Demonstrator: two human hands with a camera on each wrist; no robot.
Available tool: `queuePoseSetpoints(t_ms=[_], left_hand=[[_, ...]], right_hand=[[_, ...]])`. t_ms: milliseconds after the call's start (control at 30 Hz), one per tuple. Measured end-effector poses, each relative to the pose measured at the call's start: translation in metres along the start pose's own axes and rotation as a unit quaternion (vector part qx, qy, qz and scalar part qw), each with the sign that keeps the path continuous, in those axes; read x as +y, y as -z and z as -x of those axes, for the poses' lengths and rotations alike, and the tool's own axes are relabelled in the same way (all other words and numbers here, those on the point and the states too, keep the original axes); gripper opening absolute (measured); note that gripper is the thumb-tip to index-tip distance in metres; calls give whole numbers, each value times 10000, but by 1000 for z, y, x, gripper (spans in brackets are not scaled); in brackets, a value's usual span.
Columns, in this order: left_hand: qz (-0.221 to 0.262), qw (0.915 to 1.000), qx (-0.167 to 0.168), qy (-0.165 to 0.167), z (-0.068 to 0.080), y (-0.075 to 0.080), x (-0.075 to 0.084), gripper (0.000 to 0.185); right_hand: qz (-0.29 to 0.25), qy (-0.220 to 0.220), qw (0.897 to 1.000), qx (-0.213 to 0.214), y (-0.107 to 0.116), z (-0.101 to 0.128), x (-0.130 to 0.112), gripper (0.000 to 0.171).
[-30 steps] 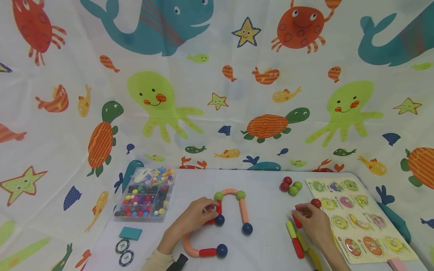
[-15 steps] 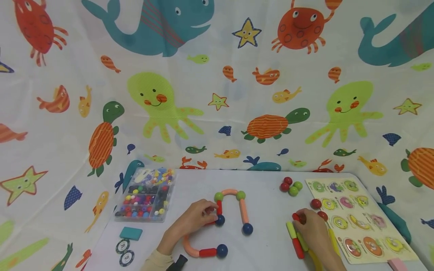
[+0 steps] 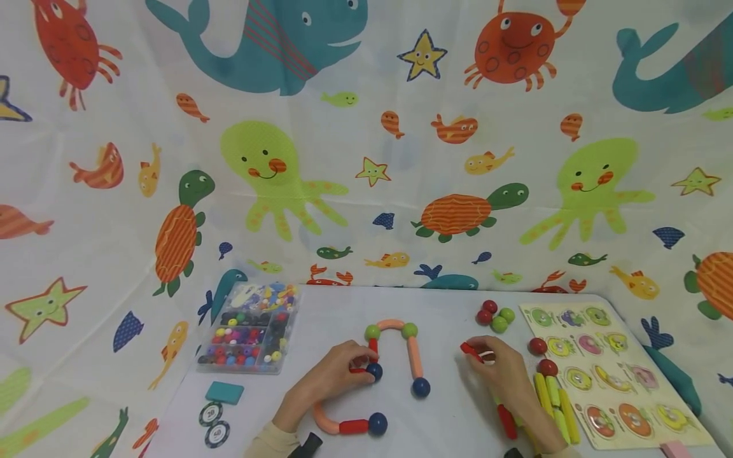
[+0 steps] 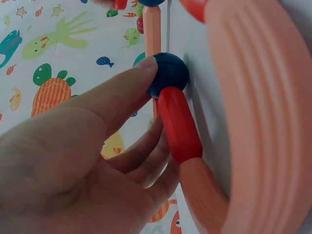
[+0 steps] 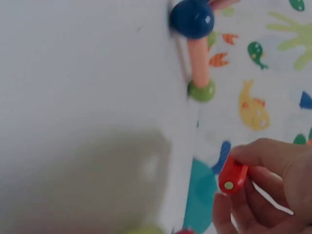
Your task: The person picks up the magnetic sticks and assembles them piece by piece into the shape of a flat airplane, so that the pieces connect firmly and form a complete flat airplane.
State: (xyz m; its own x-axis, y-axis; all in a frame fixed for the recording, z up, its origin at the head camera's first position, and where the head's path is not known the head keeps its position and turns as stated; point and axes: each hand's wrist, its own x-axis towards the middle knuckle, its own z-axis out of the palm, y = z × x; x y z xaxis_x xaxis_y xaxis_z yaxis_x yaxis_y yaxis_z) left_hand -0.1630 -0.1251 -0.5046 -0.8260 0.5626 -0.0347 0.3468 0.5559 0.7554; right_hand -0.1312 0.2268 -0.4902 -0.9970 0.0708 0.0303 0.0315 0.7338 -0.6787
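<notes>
Left hand pinching dark blue ball of the stick chain. Right hand gripping short red stick above table.

Your left hand rests on a red stick and a navy ball of a chain that runs on through lime-green balls, a salmon-pink arch and a salmon stick to another navy ball, while your right hand pinches a bright red stick beside yellow sticks and red and green balls. In front of you the table is plain white, the bead box is clear with beads of many colours, the block is teal, the two chips are black and white, and the puzzle board is pale yellow with green, pink, yellow and orange rounds. Behind it all, the white cloth is printed with teal whales, orange-red crabs, lime octopuses, green turtles with orange striped shells, yellow stars and small striped fish.
</notes>
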Motion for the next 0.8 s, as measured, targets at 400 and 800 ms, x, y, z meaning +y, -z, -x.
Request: queuePoseSetpoints(t_ms=[400, 800], left_hand=[[12, 9997, -72, -243, 0, -1, -3, 34], [121, 9994, -92, -321, -1, 0, -5, 34]], right_hand=[[-1185, 1523, 9730, -1266, -63, -14, -41, 28], [-496, 2342, 9503, -1992, -84, -16, -55, 23]])
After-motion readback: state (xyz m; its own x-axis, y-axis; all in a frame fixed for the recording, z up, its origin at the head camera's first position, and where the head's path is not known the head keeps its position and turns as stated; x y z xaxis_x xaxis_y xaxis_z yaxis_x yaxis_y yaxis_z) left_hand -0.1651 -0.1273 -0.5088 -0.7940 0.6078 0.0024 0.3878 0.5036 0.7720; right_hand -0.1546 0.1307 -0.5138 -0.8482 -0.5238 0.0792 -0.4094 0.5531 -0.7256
